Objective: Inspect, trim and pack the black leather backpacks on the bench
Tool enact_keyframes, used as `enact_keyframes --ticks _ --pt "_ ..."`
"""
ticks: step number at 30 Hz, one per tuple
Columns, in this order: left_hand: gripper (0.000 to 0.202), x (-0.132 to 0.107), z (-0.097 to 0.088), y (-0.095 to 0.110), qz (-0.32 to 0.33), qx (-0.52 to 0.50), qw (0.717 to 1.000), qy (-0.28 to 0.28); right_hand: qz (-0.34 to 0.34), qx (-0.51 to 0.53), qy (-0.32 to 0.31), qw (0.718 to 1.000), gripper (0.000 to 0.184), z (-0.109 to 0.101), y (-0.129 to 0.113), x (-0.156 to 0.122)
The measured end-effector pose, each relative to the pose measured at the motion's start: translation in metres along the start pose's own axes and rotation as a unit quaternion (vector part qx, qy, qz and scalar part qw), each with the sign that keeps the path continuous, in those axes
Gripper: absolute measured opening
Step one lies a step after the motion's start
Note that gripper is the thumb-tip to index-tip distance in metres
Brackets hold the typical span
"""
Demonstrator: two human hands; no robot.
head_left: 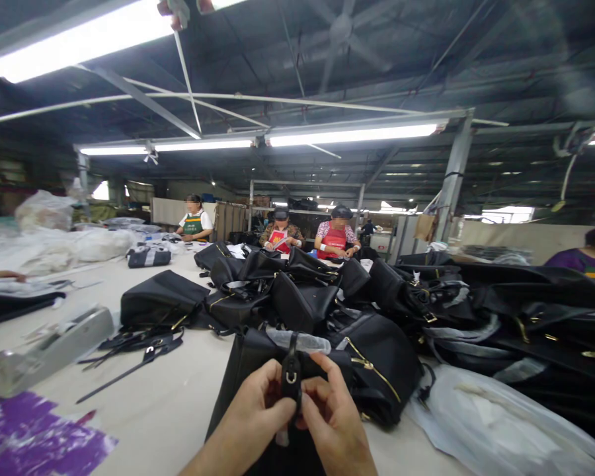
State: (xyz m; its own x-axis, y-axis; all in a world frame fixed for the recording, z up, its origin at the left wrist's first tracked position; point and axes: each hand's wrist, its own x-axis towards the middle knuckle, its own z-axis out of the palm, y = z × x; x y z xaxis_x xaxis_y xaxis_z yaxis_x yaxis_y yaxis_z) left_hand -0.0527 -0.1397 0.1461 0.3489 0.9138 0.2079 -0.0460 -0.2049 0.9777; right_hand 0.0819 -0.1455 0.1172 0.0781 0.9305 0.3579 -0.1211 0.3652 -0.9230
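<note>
Directly before me stands a black bag (233, 380) with a short black strap (291, 362) at its upper middle, fitted with a small silver U-shaped metal piece. My left hand (258, 403) pinches this strap from the left, thumb at its lower part. From the right, my right hand (330, 410) closes thumb and fingers on the strap's lower edge, index finger raised. Clear plastic wrapping (300, 342) covers the handle behind the strap. A small pale tab hangs just below my fingertips. Behind to the right lies another black bag with a gold zipper (371, 367).
A heap of black bags (302, 297) spreads across the white table (153, 410). At left are a grey tape dispenser (54, 350) and purple plastic film (34, 430). A clear plastic bag (506, 416) lies at right. Several co-workers sit beyond; another person's arm (2, 275) reaches in at far left.
</note>
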Motion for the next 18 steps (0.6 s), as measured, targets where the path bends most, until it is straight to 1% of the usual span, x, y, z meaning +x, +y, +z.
enact_keyframes --ticks 3,6,9,12,13,15,17,18 --pt "0.026 -0.004 0.002 -0.007 -0.04 -0.047 0.998 0.003 -0.024 -0.036 0.0 0.999 0.05 0.0 0.0 0.002" --pt "0.035 -0.008 0.002 -0.013 -0.04 -0.114 0.993 -0.002 -0.047 -0.064 -0.014 0.997 0.042 -0.001 0.001 0.003" --pt "0.044 -0.011 -0.001 -0.015 -0.066 -0.207 0.976 -0.009 -0.058 -0.081 -0.026 0.995 0.034 -0.005 0.0 0.001" --pt "0.04 -0.011 -0.004 -0.011 -0.094 -0.286 0.954 0.008 -0.079 -0.118 -0.035 0.989 0.026 -0.009 -0.003 -0.002" --pt "0.038 -0.01 -0.004 -0.009 -0.095 -0.295 0.951 0.015 -0.088 -0.129 -0.039 0.987 0.021 -0.01 -0.005 -0.002" --pt "0.034 -0.008 -0.004 -0.006 -0.085 -0.279 0.956 0.028 -0.099 -0.143 -0.05 0.983 0.013 -0.013 -0.008 -0.002" --pt "0.029 -0.006 -0.002 -0.003 -0.067 -0.23 0.97 0.038 -0.102 -0.148 -0.057 0.982 0.009 -0.014 -0.009 -0.001" --pt "0.025 -0.005 -0.001 -0.002 -0.051 -0.19 0.979 0.048 -0.101 -0.15 -0.058 0.982 0.009 -0.015 -0.01 0.0"
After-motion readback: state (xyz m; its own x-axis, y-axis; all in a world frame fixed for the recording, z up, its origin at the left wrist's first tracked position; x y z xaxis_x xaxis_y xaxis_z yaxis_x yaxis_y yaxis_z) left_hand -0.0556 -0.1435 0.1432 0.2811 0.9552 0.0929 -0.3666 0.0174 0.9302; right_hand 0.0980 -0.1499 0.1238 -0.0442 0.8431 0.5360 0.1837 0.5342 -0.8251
